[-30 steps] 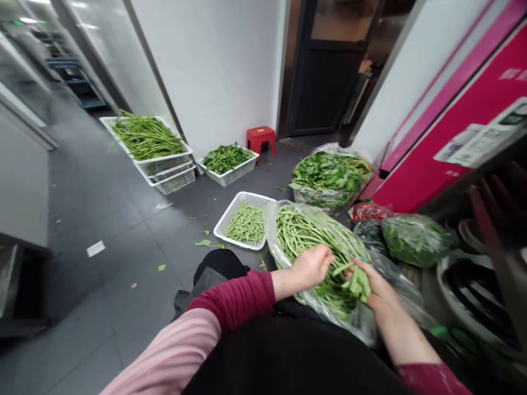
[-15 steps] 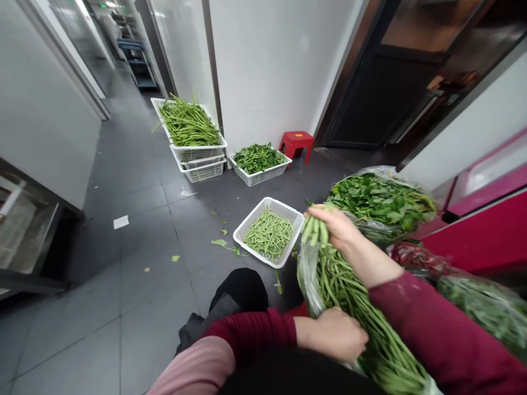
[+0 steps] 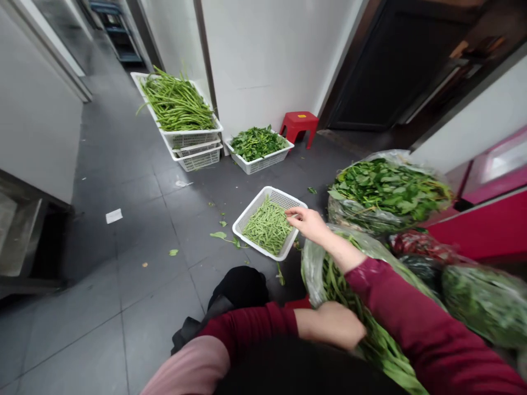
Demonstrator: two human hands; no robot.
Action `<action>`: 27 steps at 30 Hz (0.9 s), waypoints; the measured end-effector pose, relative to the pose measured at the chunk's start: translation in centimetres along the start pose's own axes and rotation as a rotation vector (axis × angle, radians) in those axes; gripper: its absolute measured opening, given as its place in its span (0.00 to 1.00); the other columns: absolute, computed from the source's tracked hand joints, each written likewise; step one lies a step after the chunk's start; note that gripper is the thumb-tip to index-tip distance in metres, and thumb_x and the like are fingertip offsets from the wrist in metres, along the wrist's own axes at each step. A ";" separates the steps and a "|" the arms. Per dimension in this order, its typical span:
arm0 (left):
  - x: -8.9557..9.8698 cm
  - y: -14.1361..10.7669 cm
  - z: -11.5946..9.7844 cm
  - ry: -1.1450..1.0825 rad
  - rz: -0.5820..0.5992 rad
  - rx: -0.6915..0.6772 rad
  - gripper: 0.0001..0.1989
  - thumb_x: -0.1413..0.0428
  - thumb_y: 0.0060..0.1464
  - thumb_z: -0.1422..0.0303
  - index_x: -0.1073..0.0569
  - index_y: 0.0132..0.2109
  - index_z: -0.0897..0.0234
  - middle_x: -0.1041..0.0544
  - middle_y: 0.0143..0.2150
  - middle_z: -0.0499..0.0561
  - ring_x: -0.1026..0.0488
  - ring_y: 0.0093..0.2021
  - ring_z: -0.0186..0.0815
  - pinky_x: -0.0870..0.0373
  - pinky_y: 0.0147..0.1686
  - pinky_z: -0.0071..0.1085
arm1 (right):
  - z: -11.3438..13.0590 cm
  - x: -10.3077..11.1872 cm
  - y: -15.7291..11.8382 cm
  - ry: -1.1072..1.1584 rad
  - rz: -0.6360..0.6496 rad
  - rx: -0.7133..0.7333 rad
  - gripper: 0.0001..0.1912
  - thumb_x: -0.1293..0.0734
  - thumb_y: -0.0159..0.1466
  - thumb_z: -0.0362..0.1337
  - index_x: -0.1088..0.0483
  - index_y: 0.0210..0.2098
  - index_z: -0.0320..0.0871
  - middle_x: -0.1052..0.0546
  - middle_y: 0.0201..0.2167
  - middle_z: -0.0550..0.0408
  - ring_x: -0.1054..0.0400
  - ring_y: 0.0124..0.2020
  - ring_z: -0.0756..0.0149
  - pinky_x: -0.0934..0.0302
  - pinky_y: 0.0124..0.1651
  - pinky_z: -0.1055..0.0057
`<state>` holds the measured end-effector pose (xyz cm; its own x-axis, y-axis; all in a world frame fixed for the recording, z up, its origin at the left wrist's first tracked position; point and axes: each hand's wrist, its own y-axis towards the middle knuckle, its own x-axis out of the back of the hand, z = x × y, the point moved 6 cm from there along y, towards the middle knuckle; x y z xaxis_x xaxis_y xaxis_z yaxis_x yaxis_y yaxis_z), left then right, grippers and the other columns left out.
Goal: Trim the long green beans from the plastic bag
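Observation:
My right hand (image 3: 309, 224) reaches over the right rim of a white perforated basket (image 3: 242, 239). Its fingers are stretched out and hold nothing that shows. In the basket lies a heap of short-cut green beans (image 3: 267, 226). Close to my body, my left hand (image 3: 340, 325) is closed at the edge of a clear plastic bag (image 3: 313, 274), its fingertips hidden and slightly blurred. Long green beans (image 3: 335, 282) fill this bag, which passes under my right forearm.
Stacked white baskets (image 3: 201, 159) hold long green stalks. A basket of leafy greens (image 3: 267, 160) stands beside a red stool (image 3: 300, 125). On the right are a bag of leafy greens (image 3: 395, 189) and more bagged produce (image 3: 481, 291). Loose leaves (image 3: 218, 235) litter the floor.
My right hand has moved from above the bag to the basket, and the bunch of beans it held is out of it. My left hand stays at the bag. The view has tilted down slightly.

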<state>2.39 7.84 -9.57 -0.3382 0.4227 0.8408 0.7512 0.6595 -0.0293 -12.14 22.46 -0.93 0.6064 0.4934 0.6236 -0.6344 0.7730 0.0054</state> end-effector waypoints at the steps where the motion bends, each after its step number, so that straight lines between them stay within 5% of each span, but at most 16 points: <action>1: 0.5 -0.4 -0.1 0.046 0.041 0.029 0.04 0.47 0.42 0.74 0.29 0.23 0.67 0.25 0.24 0.57 0.28 0.24 0.39 0.32 0.21 0.31 | 0.7 1.9 -2.3 0.074 -0.031 0.041 0.12 0.38 0.55 0.40 0.29 0.37 0.44 0.28 0.29 0.53 0.35 0.28 0.67 0.43 0.37 0.67; 3: 1.6 -1.2 -0.1 0.149 0.068 0.081 0.05 0.49 0.43 0.77 0.28 0.24 0.68 0.26 0.24 0.57 0.28 0.26 0.40 0.31 0.25 0.33 | 0.5 5.6 -7.8 0.142 -0.102 0.034 0.12 0.39 0.56 0.40 0.30 0.37 0.44 0.28 0.27 0.55 0.37 0.25 0.69 0.43 0.31 0.71; 6: 2.5 -1.9 -0.3 0.224 0.051 0.075 0.06 0.50 0.44 0.77 0.28 0.28 0.69 0.26 0.26 0.56 0.28 0.29 0.38 0.32 0.30 0.32 | -4.5 8.3 -17.3 0.095 -0.120 -0.215 0.11 0.39 0.55 0.40 0.30 0.34 0.42 0.28 0.24 0.56 0.39 0.21 0.71 0.44 0.26 0.73; 9: 2.3 -1.6 -0.4 0.293 0.036 0.051 0.06 0.50 0.44 0.76 0.29 0.31 0.68 0.26 0.31 0.55 0.30 0.35 0.38 0.33 0.34 0.32 | -10.7 6.7 -26.3 -0.097 0.058 -0.457 0.08 0.37 0.51 0.36 0.30 0.30 0.41 0.28 0.23 0.56 0.36 0.24 0.69 0.44 0.29 0.73; 12: 1.3 -0.9 -0.6 0.368 0.122 0.090 0.06 0.48 0.43 0.75 0.29 0.31 0.68 0.26 0.31 0.55 0.31 0.36 0.40 0.34 0.32 0.33 | -14.1 4.1 -32.3 -0.297 0.211 -0.547 0.10 0.36 0.50 0.34 0.29 0.33 0.44 0.26 0.27 0.54 0.34 0.29 0.65 0.44 0.32 0.72; 16: 2.6 0.5 -2.2 0.418 0.110 0.072 0.04 0.48 0.46 0.71 0.28 0.30 0.65 0.27 0.31 0.53 0.32 0.37 0.39 0.37 0.34 0.32 | -14.2 3.3 -35.0 -0.457 0.157 -0.565 0.12 0.36 0.51 0.37 0.30 0.36 0.45 0.26 0.33 0.50 0.34 0.35 0.60 0.45 0.35 0.70; 22: 8.7 2.2 -4.0 0.491 -0.101 0.046 0.06 0.49 0.50 0.67 0.28 0.33 0.61 0.26 0.30 0.49 0.31 0.35 0.35 0.39 0.35 0.30 | -12.2 6.0 -34.6 -0.170 -0.150 -0.387 0.16 0.37 0.53 0.38 0.31 0.41 0.44 0.29 0.34 0.52 0.36 0.34 0.65 0.44 0.38 0.71; 27: 12.4 1.6 -3.3 0.437 -0.216 0.037 0.09 0.50 0.51 0.66 0.28 0.40 0.59 0.25 0.34 0.49 0.30 0.35 0.32 0.38 0.34 0.26 | -11.9 7.3 -34.5 -0.068 -0.243 -0.338 0.11 0.39 0.55 0.40 0.27 0.32 0.42 0.29 0.29 0.52 0.36 0.30 0.65 0.44 0.36 0.70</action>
<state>1.27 12.09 2.55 -0.2084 -0.0217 0.9778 0.6667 0.7283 0.1582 19.90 4.18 -5.84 0.6789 0.2615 0.6861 -0.2768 0.9566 -0.0907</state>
